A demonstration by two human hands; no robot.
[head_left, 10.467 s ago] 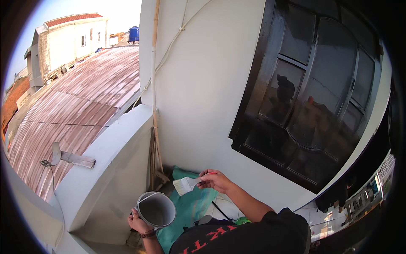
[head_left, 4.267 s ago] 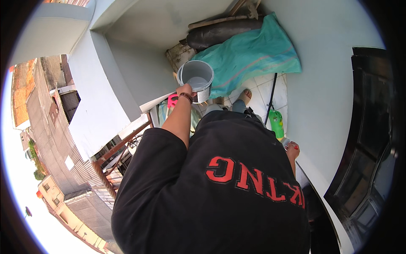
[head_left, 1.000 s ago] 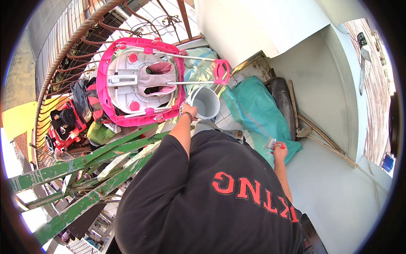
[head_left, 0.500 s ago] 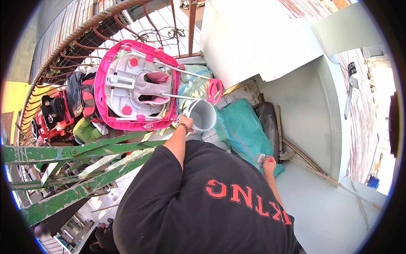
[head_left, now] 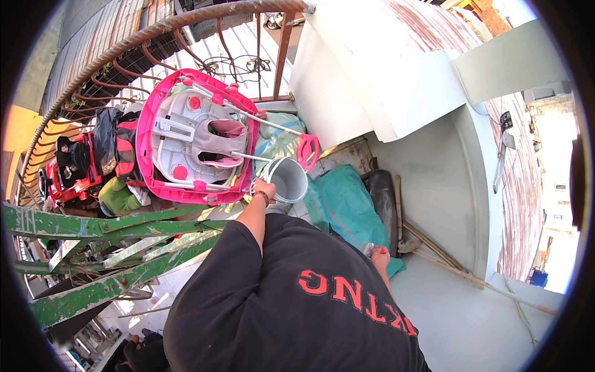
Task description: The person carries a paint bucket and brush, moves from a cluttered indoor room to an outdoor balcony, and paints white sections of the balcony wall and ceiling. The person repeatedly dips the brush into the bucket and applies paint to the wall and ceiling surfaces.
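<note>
Bucket out ahead on my left hand, small tool low at my right.

From my remote seat I saw the left hand (head_left: 265,189) stretched forward and closed on the near rim of the grey bucket (head_left: 289,180), which hung upright with its mouth open toward the camera, just beside the pink baby walker (head_left: 192,149) tipped on its side against the rusty railing (head_left: 186,25). The right hand (head_left: 379,255) sat much nearer my body, low at my side over the teal tarp (head_left: 347,208), wrapped round a small tool with a red handle (head_left: 370,249); I could not tell what kind. So the bucket lay ahead and to the left of that tool, the two hands well apart, with the black shirt (head_left: 297,297) between them and the pale wall (head_left: 471,310) on my right.
</note>
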